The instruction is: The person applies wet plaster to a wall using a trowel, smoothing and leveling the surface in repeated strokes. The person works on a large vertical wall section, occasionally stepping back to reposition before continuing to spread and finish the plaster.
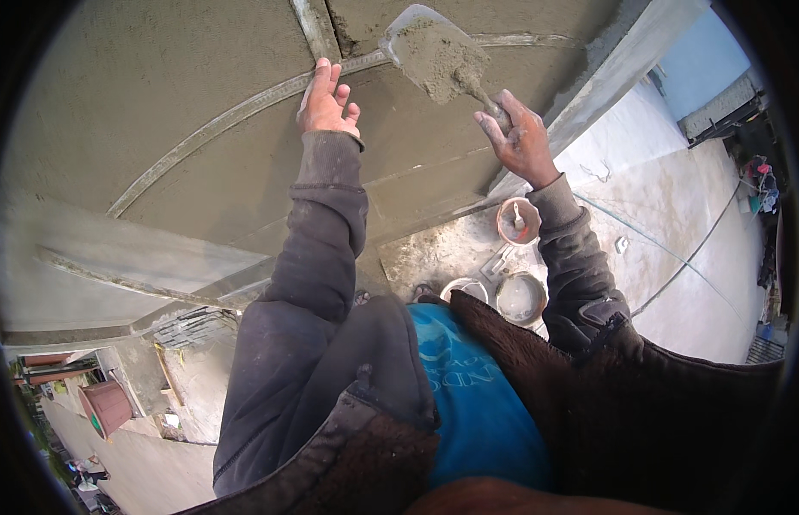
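My right hand point(521, 142) is closed round the handle of a trowel point(434, 56), whose flat blade is smeared with wet grey mortar. The blade is raised in front of a grey plastered wall point(202, 77). To its left, my left hand point(329, 103) is raised with the fingers extended and slightly curled, and nothing shows in it. Its fingertips are beside a pale curved strip point(236, 112) that arcs across the wall, near where a short straight strip point(316, 30) meets it. Whether the fingers touch the wall, I cannot tell.
Below, by my feet, stand an orange-rimmed bucket point(519, 202) with a tool in it and a round tub point(520, 323) of grey material. A thin hose point(648, 236) crosses the pale floor at right. A reddish-brown planter point(106, 407) stands at lower left.
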The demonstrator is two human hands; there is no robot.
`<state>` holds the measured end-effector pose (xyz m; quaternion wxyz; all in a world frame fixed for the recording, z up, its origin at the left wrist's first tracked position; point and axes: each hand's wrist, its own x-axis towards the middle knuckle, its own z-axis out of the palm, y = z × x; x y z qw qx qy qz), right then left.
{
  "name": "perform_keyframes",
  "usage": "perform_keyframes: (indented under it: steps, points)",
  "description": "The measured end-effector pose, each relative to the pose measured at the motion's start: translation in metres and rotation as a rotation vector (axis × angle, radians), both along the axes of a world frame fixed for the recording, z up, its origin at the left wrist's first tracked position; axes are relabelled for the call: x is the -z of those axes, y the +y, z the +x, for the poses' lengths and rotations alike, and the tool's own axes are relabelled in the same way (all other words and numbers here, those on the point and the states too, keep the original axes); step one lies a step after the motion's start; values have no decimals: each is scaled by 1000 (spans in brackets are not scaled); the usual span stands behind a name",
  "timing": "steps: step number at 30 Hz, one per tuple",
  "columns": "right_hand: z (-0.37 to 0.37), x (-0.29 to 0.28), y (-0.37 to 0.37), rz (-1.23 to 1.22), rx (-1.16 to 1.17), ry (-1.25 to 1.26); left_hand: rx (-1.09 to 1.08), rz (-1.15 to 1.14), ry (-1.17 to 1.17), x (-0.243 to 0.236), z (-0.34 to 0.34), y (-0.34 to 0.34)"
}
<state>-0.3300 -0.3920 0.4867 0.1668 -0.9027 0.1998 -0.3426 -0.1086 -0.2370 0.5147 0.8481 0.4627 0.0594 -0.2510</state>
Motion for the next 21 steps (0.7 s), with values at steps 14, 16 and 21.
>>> perform_keyframes:
  steps: [14, 16, 21]
  points:
    - [38, -44, -40, -446, 15, 66, -80, 14, -16, -1, -9, -5]
    - [39, -43, -41, -483, 45, 94, -95, -1, -12, 4, -10, -6]
    - [13, -38, -53, -437, 69, 78, -79, -22, -2, 3, -11, -4]
